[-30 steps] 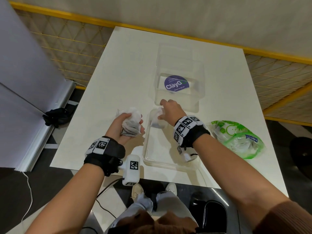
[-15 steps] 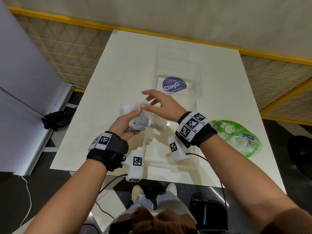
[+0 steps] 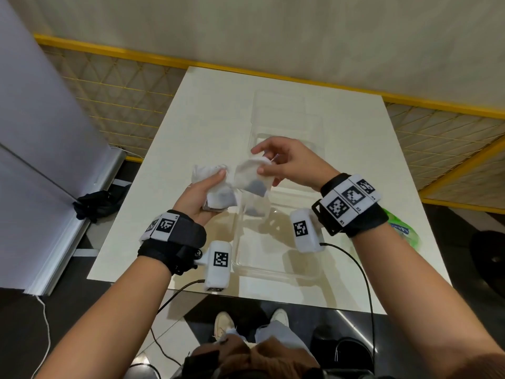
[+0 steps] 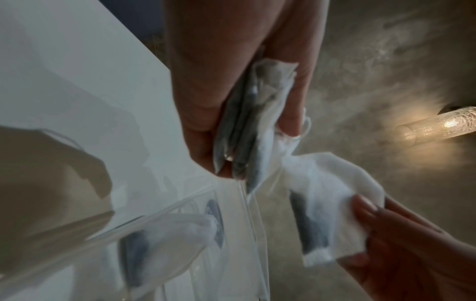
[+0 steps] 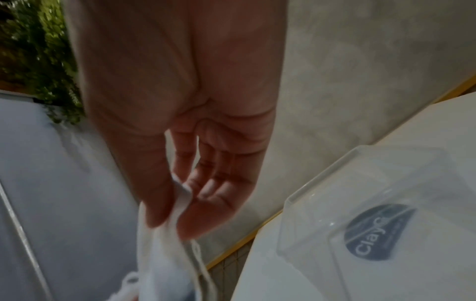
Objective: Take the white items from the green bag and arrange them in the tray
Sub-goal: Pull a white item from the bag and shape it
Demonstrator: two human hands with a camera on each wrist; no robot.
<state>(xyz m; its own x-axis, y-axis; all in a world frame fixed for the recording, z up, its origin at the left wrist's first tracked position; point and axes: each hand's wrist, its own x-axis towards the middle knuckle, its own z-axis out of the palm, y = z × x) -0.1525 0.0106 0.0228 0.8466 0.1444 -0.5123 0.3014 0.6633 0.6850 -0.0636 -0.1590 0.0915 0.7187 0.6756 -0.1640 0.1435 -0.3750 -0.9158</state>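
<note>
My left hand (image 3: 216,184) grips a bunch of white sachets (image 3: 218,192) with dark filling, held above the table left of the clear tray (image 3: 273,272). In the left wrist view the bunch (image 4: 247,138) sits squeezed between thumb and fingers. My right hand (image 3: 259,162) pinches one sachet (image 3: 251,176) by its edge between thumb and forefinger, right beside the bunch; the right wrist view shows the pinch on the sachet (image 5: 177,203). Another sachet (image 3: 254,209) lies at the tray's far left end. The green bag (image 3: 404,231) lies at the right, mostly hidden behind my right wrist.
A second clear container (image 3: 284,116) stands behind the tray; its purple ClayG sticker (image 5: 373,234) shows in the right wrist view. The white table (image 3: 207,110) ends close to my body. A black object (image 3: 93,203) lies on the floor at the left.
My right hand left a sachet in the tray, rose to my left hand and drew one sachet out of the bunch. Both hands are higher than before.
</note>
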